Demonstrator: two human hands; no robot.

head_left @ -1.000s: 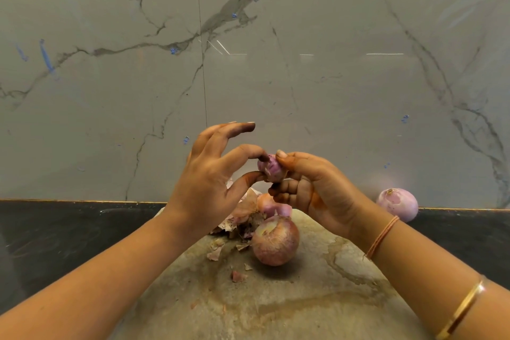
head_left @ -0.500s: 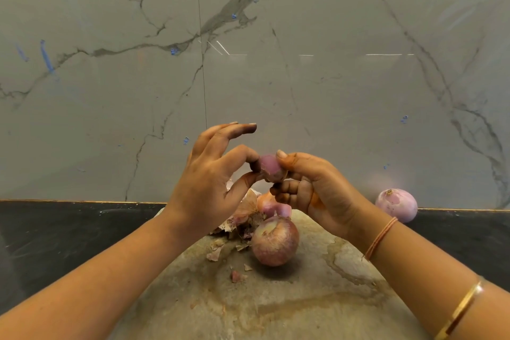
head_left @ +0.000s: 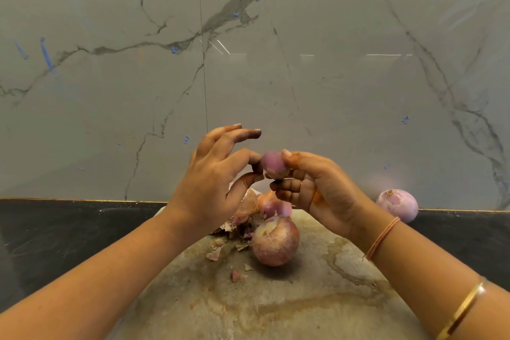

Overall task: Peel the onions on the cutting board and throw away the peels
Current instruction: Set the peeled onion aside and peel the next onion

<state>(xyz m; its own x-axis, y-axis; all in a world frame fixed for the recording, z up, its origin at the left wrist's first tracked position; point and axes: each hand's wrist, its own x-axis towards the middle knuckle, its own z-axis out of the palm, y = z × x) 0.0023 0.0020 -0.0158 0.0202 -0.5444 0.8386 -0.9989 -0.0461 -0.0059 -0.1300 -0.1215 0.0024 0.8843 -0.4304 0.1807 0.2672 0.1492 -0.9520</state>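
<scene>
Head view: my right hand (head_left: pixel 317 190) grips 1 small onion (head_left: pixel 273 164); my left hand (head_left: pixel 212 182) pinches its side. Likely light, slick; peel brittle, so pinch at a torn edge.

Grey-veined marble wall (head_left: pixel 331 77), black counter (head_left: pixel 55 234), mottled tan cutting board (head_left: pixel 303 298), purple-pink onions (head_left: pixel 275 241).

near half of the cutting board (head_left: pixel 276 306) is bare stone, so there's easy room to come in from the near edge. the middle is blocked by a big unpeeled onion (head_left: pixel 275 241), with a peel pile (head_left: pixel 245 215) and another onion (head_left: pixel 274 205) crowded just behind it. above those, the left hand (head_left: pixel 215 182) and right hand (head_left: pixel 317 185) meet around a small onion (head_left: pixel 271 164). the dark counter (head_left: pixel 69 234) on the left is open. on the right a peeled onion (head_left: pixel 397 205) sits against the wall (head_left: pixel 303 77), which closes the far side.
</scene>
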